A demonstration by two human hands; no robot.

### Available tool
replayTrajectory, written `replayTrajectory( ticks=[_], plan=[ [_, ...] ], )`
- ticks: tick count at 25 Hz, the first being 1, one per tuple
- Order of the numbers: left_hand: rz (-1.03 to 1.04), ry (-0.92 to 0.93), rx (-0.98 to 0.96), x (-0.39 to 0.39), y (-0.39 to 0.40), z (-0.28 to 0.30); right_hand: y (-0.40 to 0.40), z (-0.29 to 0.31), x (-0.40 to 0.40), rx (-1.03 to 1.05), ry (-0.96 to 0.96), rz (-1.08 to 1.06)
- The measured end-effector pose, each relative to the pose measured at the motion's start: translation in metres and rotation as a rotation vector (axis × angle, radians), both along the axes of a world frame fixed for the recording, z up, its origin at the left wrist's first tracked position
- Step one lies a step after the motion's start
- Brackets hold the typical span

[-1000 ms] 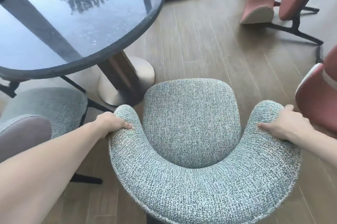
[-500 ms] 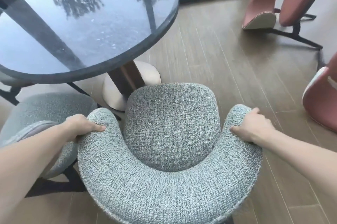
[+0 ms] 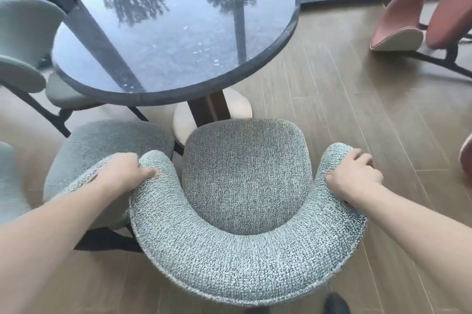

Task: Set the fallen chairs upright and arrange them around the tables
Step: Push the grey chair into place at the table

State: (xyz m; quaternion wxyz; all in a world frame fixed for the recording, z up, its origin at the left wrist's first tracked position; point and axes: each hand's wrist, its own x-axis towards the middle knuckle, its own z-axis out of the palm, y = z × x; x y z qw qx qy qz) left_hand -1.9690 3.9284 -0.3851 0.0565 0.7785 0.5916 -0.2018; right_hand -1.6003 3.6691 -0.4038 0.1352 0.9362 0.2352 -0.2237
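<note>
A grey-green woven chair (image 3: 245, 186) stands upright right in front of me, its seat facing the round dark glossy table (image 3: 173, 32). My left hand (image 3: 125, 173) grips the left end of its curved backrest. My right hand (image 3: 353, 175) grips the right end. The seat's front edge lies near the table's pale round base (image 3: 237, 106). A red chair (image 3: 419, 22) lies tipped over on the floor at the far right.
A second grey-green chair (image 3: 102, 145) stands close against the left side of the held one. Another pale chair (image 3: 23, 42) sits at the table's far left. A red chair edge (image 3: 466, 160) shows at the right border. Wood floor lies open between.
The chair I hold has shifted left and closer to the table, ending up beside the neighbouring grey-green chair. Both hands kept their grip on the backrest ends.
</note>
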Motion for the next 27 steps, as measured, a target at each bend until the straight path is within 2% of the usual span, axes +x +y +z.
replayTrajectory(
  ticks=[2, 3, 5, 8, 10, 12, 14, 17, 22, 27],
  plan=[
    [-0.179, -0.02, 0.085, -0.005, -0.019, 0.004, -0.012, 0.004, -0.041, -0.152, -0.079, 0.219],
    [-0.255, -0.055, 0.099, -0.007, -0.033, 0.004, -0.02, 0.004, -0.064, -0.166, -0.077, 0.34],
    [-0.375, -0.198, 0.043, -0.004, -0.069, 0.002, -0.035, 0.004, -0.101, -0.075, -0.012, 0.525],
    [-0.552, -0.396, -0.127, -0.002, -0.137, 0.006, -0.06, 0.018, -0.141, 0.113, 0.129, 0.648],
    [-0.744, -0.391, -0.175, -0.011, -0.184, 0.013, -0.087, 0.024, -0.162, 0.213, 0.167, 0.775],
    [-0.873, -0.343, -0.12, -0.018, -0.221, 0.012, -0.109, 0.024, -0.17, 0.223, 0.127, 0.861],
    [-0.876, -0.288, -0.044, -0.022, -0.241, 0.003, -0.115, 0.024, -0.179, 0.088, 0.081, 0.873],
    [-0.857, -0.2, 0.059, -0.014, -0.244, -0.006, -0.103, 0.017, -0.198, 0.069, -0.038, 0.785],
    [-0.858, -0.175, 0.095, -0.008, -0.231, -0.021, -0.106, -0.008, -0.2, 0.197, -0.155, 0.714],
    [-0.998, -0.16, 0.2, -0.01, -0.219, -0.022, -0.103, -0.017, -0.193, 0.267, -0.19, 0.747]
  ],
)
